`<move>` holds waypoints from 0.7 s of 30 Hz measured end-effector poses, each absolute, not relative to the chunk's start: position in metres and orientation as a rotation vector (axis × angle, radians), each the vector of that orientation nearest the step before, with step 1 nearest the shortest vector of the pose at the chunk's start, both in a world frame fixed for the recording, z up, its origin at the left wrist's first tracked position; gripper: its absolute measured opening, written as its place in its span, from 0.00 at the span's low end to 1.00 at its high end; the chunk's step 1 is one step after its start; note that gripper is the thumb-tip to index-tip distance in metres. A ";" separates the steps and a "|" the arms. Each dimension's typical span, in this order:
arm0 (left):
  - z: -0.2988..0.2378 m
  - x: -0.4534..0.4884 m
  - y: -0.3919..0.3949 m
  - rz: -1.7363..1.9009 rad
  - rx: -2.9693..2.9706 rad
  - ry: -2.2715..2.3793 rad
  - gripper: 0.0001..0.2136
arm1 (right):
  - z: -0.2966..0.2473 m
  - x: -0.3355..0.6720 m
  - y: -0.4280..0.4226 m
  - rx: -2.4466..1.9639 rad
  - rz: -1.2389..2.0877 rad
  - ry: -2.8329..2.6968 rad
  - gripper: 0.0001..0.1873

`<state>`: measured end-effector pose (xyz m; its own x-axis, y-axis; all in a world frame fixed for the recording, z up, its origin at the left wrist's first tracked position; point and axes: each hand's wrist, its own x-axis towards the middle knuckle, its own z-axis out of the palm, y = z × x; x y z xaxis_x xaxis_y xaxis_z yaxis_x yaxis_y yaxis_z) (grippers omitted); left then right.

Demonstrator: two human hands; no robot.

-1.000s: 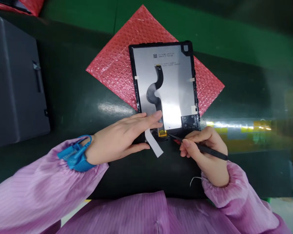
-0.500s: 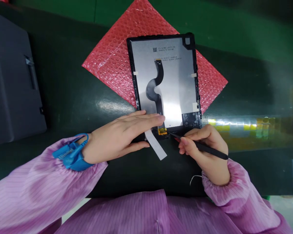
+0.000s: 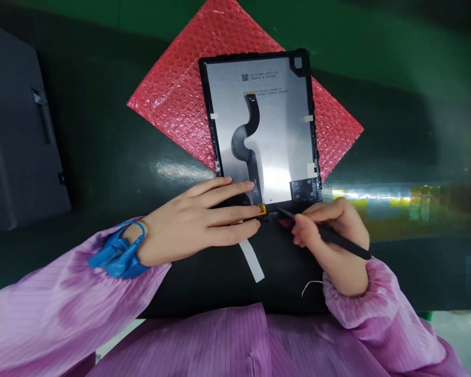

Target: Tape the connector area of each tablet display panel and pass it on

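A tablet screen assembly (image 3: 282, 136) with a silvery back and black frame lies on pink bubble wrap. Down its back runs a curved black flex cable (image 3: 253, 125), ending in an orange connector piece (image 3: 262, 209) at the near edge. My left hand (image 3: 204, 212) lies across the lower left corner, fingers stretched and spread, fingertips beside the cable and its orange end. From under it a white strip (image 3: 253, 262) sticks out toward me. My right hand (image 3: 329, 235) grips black tweezers (image 3: 341, 243), their tips at the frame's near edge, right of the orange end.
The pink bubble wrap (image 3: 172, 99) lies on a dark green table mat (image 3: 113, 157). At the left stands a dark grey case (image 3: 19, 131). Shiny yellow and clear tape (image 3: 388, 209) lies at the right. A blue wrist strap (image 3: 120, 256) circles my left wrist.
My left fingers have spread and shifted down over the orange end and the white strip. The strip's free end has swung nearer to me. The tweezer tips have moved slightly right.
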<state>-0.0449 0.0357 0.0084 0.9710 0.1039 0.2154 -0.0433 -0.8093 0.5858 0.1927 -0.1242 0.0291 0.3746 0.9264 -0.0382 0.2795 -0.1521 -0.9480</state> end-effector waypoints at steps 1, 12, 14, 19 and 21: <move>0.009 -0.044 0.034 0.336 2.510 0.036 0.22 | 0.028 0.195 -0.125 -1.644 0.767 -1.053 0.10; 0.020 -0.025 -0.019 0.541 2.175 0.031 0.11 | 0.072 0.183 -0.117 -1.302 0.696 -1.734 0.07; 0.018 -0.025 -0.019 0.549 2.167 0.036 0.11 | 0.082 0.179 -0.108 -1.292 0.728 -1.790 0.09; 0.014 -0.029 -0.011 0.559 2.079 0.154 0.16 | 0.091 0.182 -0.088 -1.250 0.856 -1.772 0.20; 0.013 -0.030 -0.010 0.582 2.041 0.198 0.18 | 0.087 0.182 -0.084 -1.288 0.848 -1.789 0.22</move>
